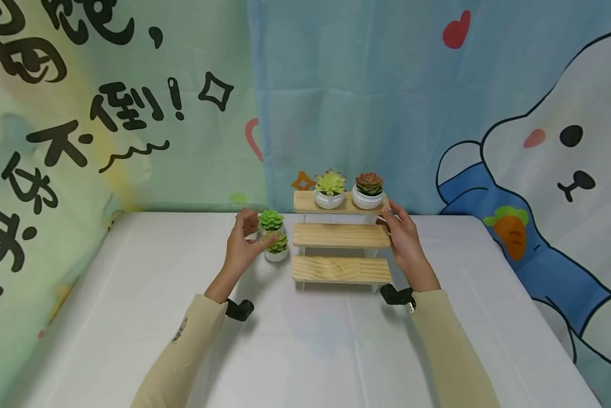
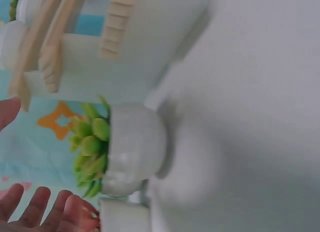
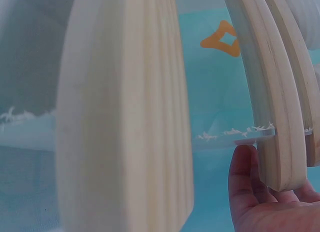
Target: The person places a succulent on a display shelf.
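A three-tier stand [image 1: 342, 235] with wooden shelves and clear side panels stands on the table. On its top shelf are a light green potted succulent [image 1: 329, 190] and a reddish one [image 1: 368, 191], both in white pots. My right hand [image 1: 406, 243] grips the stand's right side near the upper shelves; in the right wrist view the thumb [image 3: 244, 167] meets the clear panel. Left of the stand, two green potted succulents [image 1: 276, 247] [image 1: 271, 220] stand one behind the other. My left hand [image 1: 242, 243] is beside them, fingers spread and relaxed, thumb near the front plant.
A white cloth covers the table [image 1: 305, 351]. Behind it hang printed curtains [image 1: 346, 102], with black lettering at left and a cartoon animal at right. The stand's lower two shelves [image 1: 341, 269] carry no plants. Black straps [image 1: 240, 310] are on the wrists.
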`<state>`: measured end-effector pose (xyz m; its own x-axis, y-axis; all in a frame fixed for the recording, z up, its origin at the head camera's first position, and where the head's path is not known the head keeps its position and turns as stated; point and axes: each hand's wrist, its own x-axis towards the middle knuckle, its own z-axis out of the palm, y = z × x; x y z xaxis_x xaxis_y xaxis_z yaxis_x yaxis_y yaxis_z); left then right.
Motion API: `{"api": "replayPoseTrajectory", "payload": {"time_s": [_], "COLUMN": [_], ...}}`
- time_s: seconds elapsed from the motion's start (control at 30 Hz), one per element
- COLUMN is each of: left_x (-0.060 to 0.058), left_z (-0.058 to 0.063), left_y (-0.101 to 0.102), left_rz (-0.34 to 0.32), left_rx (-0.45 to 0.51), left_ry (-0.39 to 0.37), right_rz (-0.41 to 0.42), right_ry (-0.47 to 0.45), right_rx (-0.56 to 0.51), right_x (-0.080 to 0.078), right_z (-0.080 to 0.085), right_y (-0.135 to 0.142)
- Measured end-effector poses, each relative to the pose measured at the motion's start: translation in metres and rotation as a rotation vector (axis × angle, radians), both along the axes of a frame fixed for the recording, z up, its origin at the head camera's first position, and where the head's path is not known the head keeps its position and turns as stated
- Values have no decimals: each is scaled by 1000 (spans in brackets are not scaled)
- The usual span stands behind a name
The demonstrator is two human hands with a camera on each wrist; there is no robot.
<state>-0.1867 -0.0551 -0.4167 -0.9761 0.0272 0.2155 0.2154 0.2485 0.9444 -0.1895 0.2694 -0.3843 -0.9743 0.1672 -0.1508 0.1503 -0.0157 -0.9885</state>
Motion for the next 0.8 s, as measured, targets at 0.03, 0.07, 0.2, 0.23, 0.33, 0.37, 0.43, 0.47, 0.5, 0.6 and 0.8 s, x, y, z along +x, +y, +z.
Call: {"api": "replayPoseTrajectory", "payload": {"time_s": [0.03,0.07,0.2,0.23,0.33,0.37,0.43,0.47,0.5,0.6,0.8], "left_x": [1,2,4,4,4,4,3,3,2,2,2], "left_z": [-2,-5,-12,-14,-20,-21,-25,-26,-28,-31,-37], "left_y": [0,1,2,3,4,4,6,7,8,11,17], "left_rz": [0,0,-2,-2,-3,-4,-4,-6,-7,-7,-4], "left_rx": [-3,-4,5,15,25,29,23,20,18,-5,-44], "left_ry": [-9,-21,-97,-119,-175,-187,-203,-208,-212,-207,-171], "right_rz": [-2,-5,-9,-10,-16,-17,-19,-18,-17,-12,-11], "right_ry": [-1,-2,-14,-17,-27,-28,-25,-25,-23,-18,-21], "right_rx": [1,2,4,4,2,0,2,3,-2,-11,-21], "right_x": [0,0,0,0,0,0,0,0,0,0,0], "right_z": [0,0,0,0,0,0,1,1,1,1,0], "right_y": [0,1,1,1,0,0,0,0,0,1,2]}}
